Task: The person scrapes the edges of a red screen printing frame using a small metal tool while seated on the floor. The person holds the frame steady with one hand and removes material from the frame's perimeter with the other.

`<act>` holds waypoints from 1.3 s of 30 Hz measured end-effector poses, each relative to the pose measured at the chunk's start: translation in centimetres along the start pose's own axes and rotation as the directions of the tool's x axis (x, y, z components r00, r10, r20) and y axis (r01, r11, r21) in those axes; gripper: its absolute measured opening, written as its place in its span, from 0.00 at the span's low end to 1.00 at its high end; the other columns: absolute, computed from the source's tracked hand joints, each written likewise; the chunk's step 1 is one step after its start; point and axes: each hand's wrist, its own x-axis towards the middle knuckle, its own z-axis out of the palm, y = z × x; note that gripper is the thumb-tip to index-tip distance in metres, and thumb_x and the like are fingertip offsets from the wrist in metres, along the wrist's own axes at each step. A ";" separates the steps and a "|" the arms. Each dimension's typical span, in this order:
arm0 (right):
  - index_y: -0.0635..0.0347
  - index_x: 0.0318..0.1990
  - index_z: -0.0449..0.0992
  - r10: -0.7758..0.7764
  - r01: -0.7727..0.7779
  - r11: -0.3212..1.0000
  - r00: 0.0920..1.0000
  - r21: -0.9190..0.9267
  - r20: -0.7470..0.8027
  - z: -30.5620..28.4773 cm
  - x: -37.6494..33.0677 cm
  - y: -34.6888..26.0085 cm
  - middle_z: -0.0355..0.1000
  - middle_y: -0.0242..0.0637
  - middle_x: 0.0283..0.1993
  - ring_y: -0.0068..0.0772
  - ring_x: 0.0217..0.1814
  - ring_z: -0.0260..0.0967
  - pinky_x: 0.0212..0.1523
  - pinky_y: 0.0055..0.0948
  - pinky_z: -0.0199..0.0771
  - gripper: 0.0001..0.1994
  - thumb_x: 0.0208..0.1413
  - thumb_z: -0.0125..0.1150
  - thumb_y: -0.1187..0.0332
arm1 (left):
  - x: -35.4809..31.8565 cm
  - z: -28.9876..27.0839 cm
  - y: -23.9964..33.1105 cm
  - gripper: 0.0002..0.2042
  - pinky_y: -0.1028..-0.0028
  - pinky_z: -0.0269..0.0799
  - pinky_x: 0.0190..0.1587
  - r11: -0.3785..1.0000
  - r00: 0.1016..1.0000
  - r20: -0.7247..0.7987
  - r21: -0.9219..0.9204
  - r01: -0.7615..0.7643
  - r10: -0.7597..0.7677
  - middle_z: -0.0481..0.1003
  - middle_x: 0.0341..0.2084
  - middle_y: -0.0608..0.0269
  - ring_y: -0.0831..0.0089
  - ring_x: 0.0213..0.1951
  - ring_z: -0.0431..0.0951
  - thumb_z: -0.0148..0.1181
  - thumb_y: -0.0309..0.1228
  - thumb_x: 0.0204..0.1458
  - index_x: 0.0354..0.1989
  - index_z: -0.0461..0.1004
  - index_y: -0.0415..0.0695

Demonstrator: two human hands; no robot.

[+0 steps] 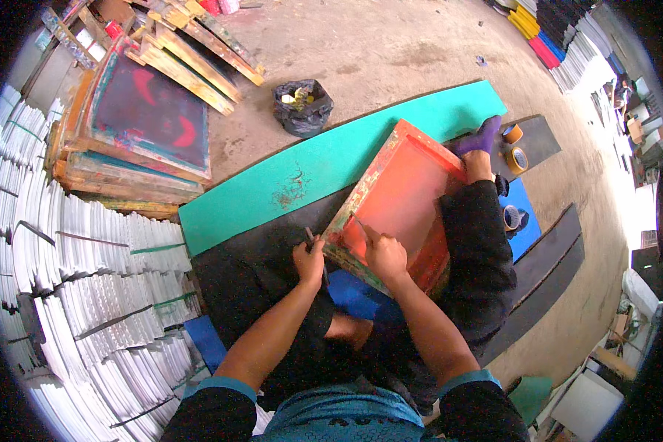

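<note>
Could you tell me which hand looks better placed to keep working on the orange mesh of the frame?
Probably the right hand: its forefinger already rests on the orange screen frame. The left hand sits off the frame's edge, gripping a thin dark tool.

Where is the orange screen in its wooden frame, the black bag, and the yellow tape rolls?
Orange screen in wooden frame (409, 195): head view, middle of the orange mesh.
Black plastic bag (302, 114): head view, its crumpled front side.
Yellow tape rolls (518, 158): head view, rim of the nearer roll.
</note>
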 end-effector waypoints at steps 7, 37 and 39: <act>0.49 0.51 0.77 0.059 -0.040 0.957 0.996 0.287 -0.060 -0.5 -0.6 -1.3 0.76 0.54 0.34 0.56 0.37 0.76 0.38 0.52 0.76 0.15 0.57 0.54 0.66 | -1.6 0.0 1.6 0.20 0.60 0.67 0.43 0.995 0.999 -0.031 0.095 -0.006 0.009 0.71 0.37 0.45 0.53 0.40 0.74 0.67 0.40 0.47 0.33 0.77 0.31; 0.43 0.51 0.78 0.109 -0.098 0.992 0.985 0.084 -0.134 -2.2 2.9 0.8 0.76 0.52 0.33 0.56 0.36 0.76 0.38 0.52 0.76 0.15 0.57 0.55 0.64 | -2.4 0.1 4.1 0.18 0.62 0.68 0.48 0.994 0.998 -0.045 0.103 -0.034 0.039 0.70 0.40 0.46 0.54 0.43 0.74 0.67 0.40 0.49 0.42 0.79 0.38; 0.42 0.53 0.77 0.077 -0.074 0.997 0.991 0.034 -0.112 -2.7 3.0 0.3 0.77 0.52 0.33 0.56 0.35 0.76 0.37 0.52 0.77 0.17 0.57 0.52 0.65 | -2.3 0.2 3.6 0.18 0.62 0.68 0.48 0.992 0.997 -0.051 0.119 -0.045 0.051 0.70 0.41 0.46 0.54 0.44 0.74 0.67 0.40 0.49 0.42 0.80 0.38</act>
